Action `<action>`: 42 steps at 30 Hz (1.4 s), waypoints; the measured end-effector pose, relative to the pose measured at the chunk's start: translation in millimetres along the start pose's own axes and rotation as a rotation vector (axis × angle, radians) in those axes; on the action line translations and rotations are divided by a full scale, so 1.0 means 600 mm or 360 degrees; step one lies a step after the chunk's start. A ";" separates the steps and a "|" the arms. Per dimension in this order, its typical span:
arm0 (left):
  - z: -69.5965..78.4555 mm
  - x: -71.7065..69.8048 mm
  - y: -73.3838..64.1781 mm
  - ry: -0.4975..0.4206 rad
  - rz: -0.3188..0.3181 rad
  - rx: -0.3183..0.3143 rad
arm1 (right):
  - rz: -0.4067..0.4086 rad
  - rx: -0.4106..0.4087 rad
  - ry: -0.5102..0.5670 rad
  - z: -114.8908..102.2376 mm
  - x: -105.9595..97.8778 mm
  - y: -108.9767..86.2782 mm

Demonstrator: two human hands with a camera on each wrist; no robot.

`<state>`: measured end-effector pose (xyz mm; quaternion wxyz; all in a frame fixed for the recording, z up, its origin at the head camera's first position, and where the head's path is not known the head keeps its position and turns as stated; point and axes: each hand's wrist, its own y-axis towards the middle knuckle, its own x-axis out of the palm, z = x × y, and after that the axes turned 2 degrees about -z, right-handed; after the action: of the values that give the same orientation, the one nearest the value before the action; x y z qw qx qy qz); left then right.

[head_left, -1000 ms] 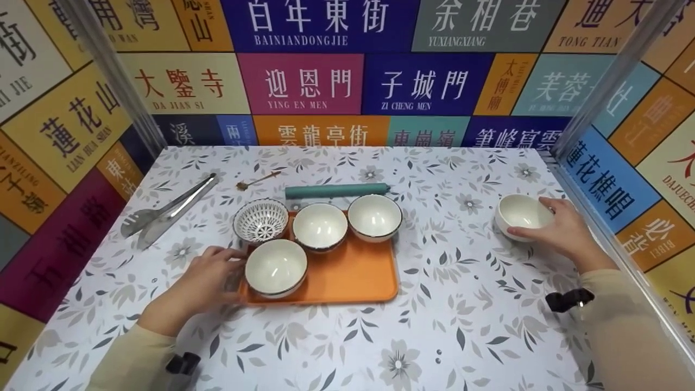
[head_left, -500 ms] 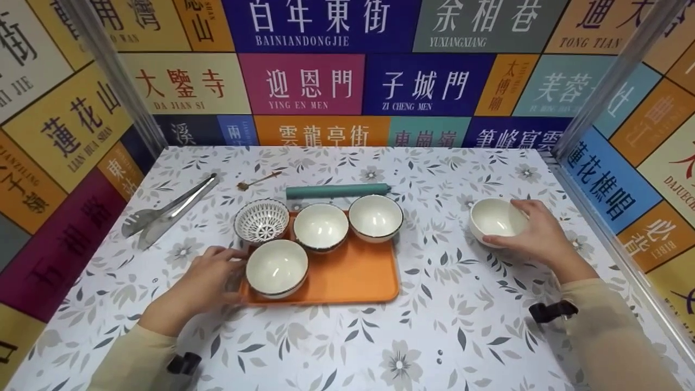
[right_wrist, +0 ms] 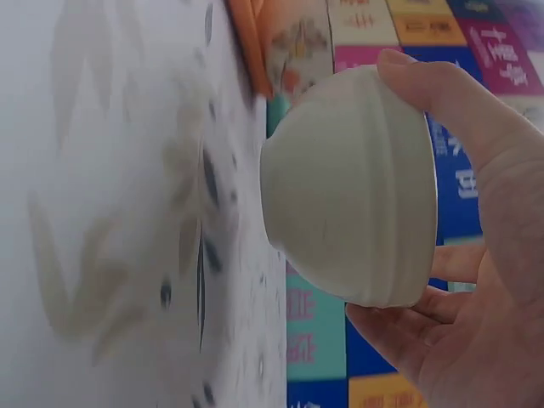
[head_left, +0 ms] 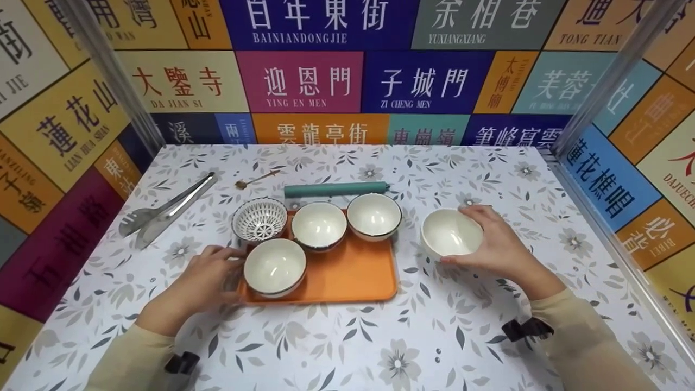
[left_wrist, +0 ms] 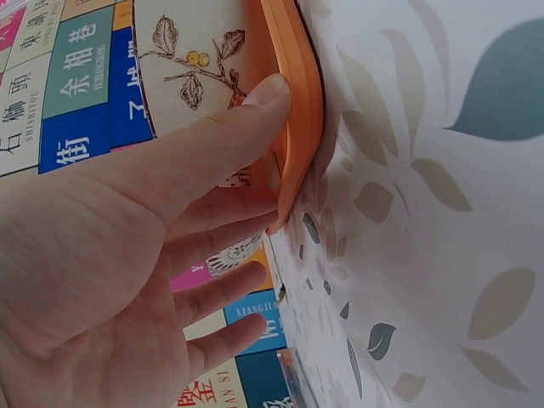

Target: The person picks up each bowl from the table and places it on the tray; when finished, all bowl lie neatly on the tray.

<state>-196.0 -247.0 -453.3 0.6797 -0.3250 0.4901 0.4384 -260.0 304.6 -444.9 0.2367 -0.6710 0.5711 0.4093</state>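
In the head view my right hand [head_left: 502, 250] grips a plain white bowl [head_left: 452, 233] right of the orange tray [head_left: 353, 274]. The right wrist view has this bowl [right_wrist: 348, 191] between thumb and fingers, apparently just off the table. At the tray's near left corner, my left hand [head_left: 209, 279] touches the rim. Its thumb [left_wrist: 263, 93] lies against the tray edge, other fingers fairly straight. Nearest that hand is a white bowl [head_left: 275, 267] on the tray. A patterned bowl [head_left: 260, 220] and two white bowls, one middle [head_left: 319, 225] and one right [head_left: 374, 216], line the tray's back.
A teal stick-like cylinder [head_left: 336, 189] lies behind the bowls. Metal tongs [head_left: 168, 212] lie at the back left, with a small gold-coloured utensil [head_left: 258, 180] nearby. The floral table [head_left: 399, 336] is bordered by sign-covered panels [head_left: 301, 81] at the back and sides.
My right hand has brought the white bowl leftward and slightly nearer, from the table's right side toward the tray. The left hand, tray and other bowls have stayed in place.
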 end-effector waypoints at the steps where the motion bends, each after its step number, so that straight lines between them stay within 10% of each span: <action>1: 0.000 0.000 0.000 -0.0001 0.0001 -0.0002 | -0.0015 -0.0019 0.0009 -0.010 0.006 -0.001; 21: 0.003 -0.002 0.000 -0.0012 -0.0023 -0.0014 | -0.0142 -0.0390 0.0184 -0.145 0.120 -0.014; 42: 0.011 0.002 0.004 0.0011 0.0012 0.0034 | -0.0162 -0.0341 0.0042 -0.177 0.158 -0.020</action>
<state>-195.6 -239.7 -452.4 0.6798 -0.3174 0.4982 0.4346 -217.5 169.8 -465.9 0.1765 -0.7261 0.4922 0.4465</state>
